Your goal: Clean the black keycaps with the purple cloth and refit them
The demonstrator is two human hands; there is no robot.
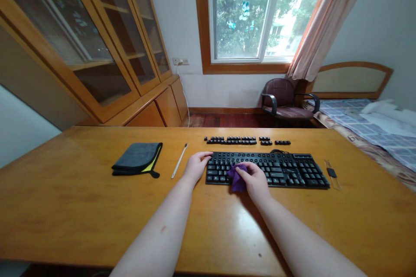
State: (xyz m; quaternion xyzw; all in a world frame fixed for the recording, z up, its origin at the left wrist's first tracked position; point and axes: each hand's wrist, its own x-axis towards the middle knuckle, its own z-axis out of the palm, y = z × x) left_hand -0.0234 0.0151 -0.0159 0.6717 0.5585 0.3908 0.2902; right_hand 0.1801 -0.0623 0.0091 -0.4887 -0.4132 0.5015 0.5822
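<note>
A black keyboard (276, 171) lies on the wooden table, with bare switch stems showing along its back rows and keycaps on the front ones. My left hand (196, 166) grips the keyboard's left end, fingers at the back left corner. In my right hand (256, 179) a crumpled purple cloth (238, 179) is pinched between thumb and fingers, resting over the left-middle keys. Behind the keyboard, loose black keycaps (232, 140) stand in rows. A thin white brush (179, 162) with a dark head lies left of my left hand.
A folded grey cloth (138, 156) with yellow lining sits on the table's left. Right of the keyboard lies a wire keycap puller (332, 173) with a black middle. Beyond the table (81, 207) are a brown armchair (282, 97), a bed (373, 117) and a glass-fronted cabinet (126, 43).
</note>
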